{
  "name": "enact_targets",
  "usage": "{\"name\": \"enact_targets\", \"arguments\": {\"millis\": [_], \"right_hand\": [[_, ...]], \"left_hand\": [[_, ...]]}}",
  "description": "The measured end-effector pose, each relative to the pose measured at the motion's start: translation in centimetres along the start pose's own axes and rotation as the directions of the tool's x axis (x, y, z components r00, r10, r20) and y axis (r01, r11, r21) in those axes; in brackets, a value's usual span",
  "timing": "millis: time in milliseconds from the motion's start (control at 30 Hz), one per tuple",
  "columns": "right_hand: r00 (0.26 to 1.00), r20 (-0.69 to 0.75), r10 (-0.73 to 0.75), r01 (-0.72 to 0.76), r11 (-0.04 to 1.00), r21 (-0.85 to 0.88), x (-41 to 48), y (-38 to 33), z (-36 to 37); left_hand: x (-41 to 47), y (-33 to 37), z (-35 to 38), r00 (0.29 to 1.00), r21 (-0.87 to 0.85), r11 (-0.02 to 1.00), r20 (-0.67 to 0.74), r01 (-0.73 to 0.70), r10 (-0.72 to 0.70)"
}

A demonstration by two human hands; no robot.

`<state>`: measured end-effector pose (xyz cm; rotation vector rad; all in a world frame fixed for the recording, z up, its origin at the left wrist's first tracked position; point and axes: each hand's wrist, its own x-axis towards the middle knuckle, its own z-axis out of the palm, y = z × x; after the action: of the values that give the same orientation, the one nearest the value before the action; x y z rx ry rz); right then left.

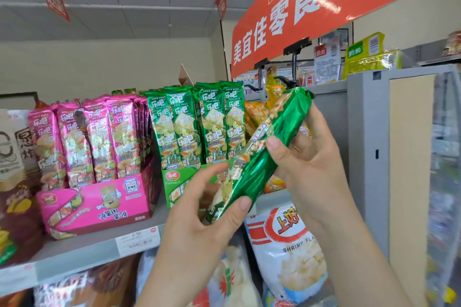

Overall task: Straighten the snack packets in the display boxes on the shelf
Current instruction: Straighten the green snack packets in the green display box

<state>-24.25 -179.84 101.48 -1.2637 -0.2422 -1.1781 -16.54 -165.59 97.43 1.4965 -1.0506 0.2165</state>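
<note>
Both my hands hold one long green snack packet (264, 154), tilted with its top end up to the right, in front of the shelf. My left hand (199, 222) grips its lower end between thumb and fingers. My right hand (306, 157) grips its middle and upper part. Behind it stands the green display box (179, 179) with several green packets (197, 124) upright in rows. To its left the pink display box (97, 204) holds several pink packets (84, 142) standing upright, leaning slightly.
The grey shelf board (82, 249) carries a price tag (138, 239). Orange packets (254, 112) sit right of the green box. A shrimp-chip bag (289, 249) hangs below. A grey upright post (366, 147) is at right; an orange banner (311, 7) hangs overhead. Brown bags (15, 207) stand far left.
</note>
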Motion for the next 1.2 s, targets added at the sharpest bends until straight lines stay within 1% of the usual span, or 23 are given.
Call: {"name": "enact_targets", "arguments": {"millis": [167, 233, 300, 400, 467, 533, 567, 600, 667, 733, 800, 900, 933, 967, 1000, 1067, 1100, 1133, 1200], "right_hand": [[0.998, 0.053, 0.021, -0.029, 0.987, 0.160, 0.3, -0.3, -0.1], [0.996, 0.072, 0.052, -0.067, 0.970, 0.234, 0.3, -0.1, -0.3], [0.993, 0.103, 0.057, -0.083, 0.961, 0.264, 0.3, 0.0, -0.7], [0.990, 0.123, 0.067, -0.090, 0.976, 0.199, 0.4, 0.1, -2.3], [0.988, 0.130, 0.080, -0.091, 0.993, 0.080, 0.2, 0.2, -3.8], [0.986, 0.144, 0.086, -0.064, 0.986, -0.152, -0.5, 0.5, -5.1], [0.982, 0.160, 0.102, -0.062, 0.969, -0.238, -1.0, 0.8, -5.4], [0.976, 0.180, 0.125, -0.072, 0.958, -0.276, -1.7, 1.3, -5.4], [0.961, 0.216, 0.173, -0.111, 0.955, -0.275, -2.8, 2.2, -5.2], [0.952, 0.224, 0.209, -0.146, 0.952, -0.271, -3.7, 2.7, -5.0], [0.929, 0.260, 0.262, -0.192, 0.945, -0.267, -4.3, 2.6, -4.9], [0.857, 0.401, 0.322, -0.252, 0.943, -0.218, -4.9, 2.1, -5.1], [0.845, 0.423, 0.326, -0.255, 0.942, -0.218, -5.1, 2.0, -5.0], [0.852, 0.413, 0.322, -0.247, 0.942, -0.226, -5.3, 2.1, -5.0], [0.876, 0.371, 0.309, -0.231, 0.943, -0.239, -5.5, 2.3, -4.8], [0.935, 0.238, 0.262, -0.201, 0.947, -0.252, -6.0, 3.0, -4.3], [0.954, 0.189, 0.234, -0.184, 0.951, -0.249, -6.3, 3.4, -3.9], [0.966, 0.160, 0.205, -0.158, 0.951, -0.266, -6.8, 3.9, -3.4], [0.982, 0.111, 0.153, -0.103, 0.924, -0.367, -7.6, 4.9, -2.7]], "left_hand": [[-0.7, -0.1, -0.4, 0.999, -0.111, 0.993, 0.014, 0.032, -0.030], [-1.0, -0.2, -0.6, 0.999, -0.135, 0.990, -0.016, 0.027, -0.029], [-1.4, -0.2, -1.1, 0.997, -0.142, 0.990, -0.070, 0.010, -0.020], [-1.6, 0.2, -2.3, 0.989, -0.103, 0.994, -0.145, -0.046, 0.031], [-1.2, 0.0, -3.3, 0.969, -0.112, 0.990, -0.240, -0.091, 0.062], [-0.6, -0.1, -3.9, 0.937, -0.177, 0.977, -0.344, -0.121, 0.054], [-0.2, -0.2, -4.1, 0.924, -0.243, 0.960, -0.380, -0.142, 0.040], [0.3, -0.1, -4.3, 0.920, -0.323, 0.930, -0.391, -0.175, 0.037], [1.0, 0.0, -4.3, 0.926, -0.416, 0.881, -0.372, -0.224, 0.060], [1.6, 0.0, -4.2, 0.937, -0.459, 0.853, -0.338, -0.249, 0.091], [2.1, 0.3, -4.1, 0.949, -0.517, 0.821, -0.303, -0.241, 0.088], [2.8, 0.5, -4.1, 0.964, -0.615, 0.762, -0.261, -0.203, 0.046], [3.0, 0.5, -4.1, 0.970, -0.635, 0.750, -0.240, -0.186, 0.038], [3.3, 0.4, -4.2, 0.975, -0.651, 0.741, -0.220, -0.168, 0.028], [3.6, 0.3, -4.3, 0.979, -0.666, 0.731, -0.204, -0.146, 0.010], [3.8, 0.6, -4.0, 0.978, -0.675, 0.735, -0.191, -0.065, -0.089], [3.9, 0.8, -3.8, 0.972, -0.637, 0.770, -0.198, -0.033, -0.123], [3.9, 1.0, -3.4, 0.969, -0.564, 0.825, -0.212, -0.018, -0.124], [3.9, 1.0, -2.6, 0.970, -0.385, 0.923, -0.230, -0.018, -0.077]]}}
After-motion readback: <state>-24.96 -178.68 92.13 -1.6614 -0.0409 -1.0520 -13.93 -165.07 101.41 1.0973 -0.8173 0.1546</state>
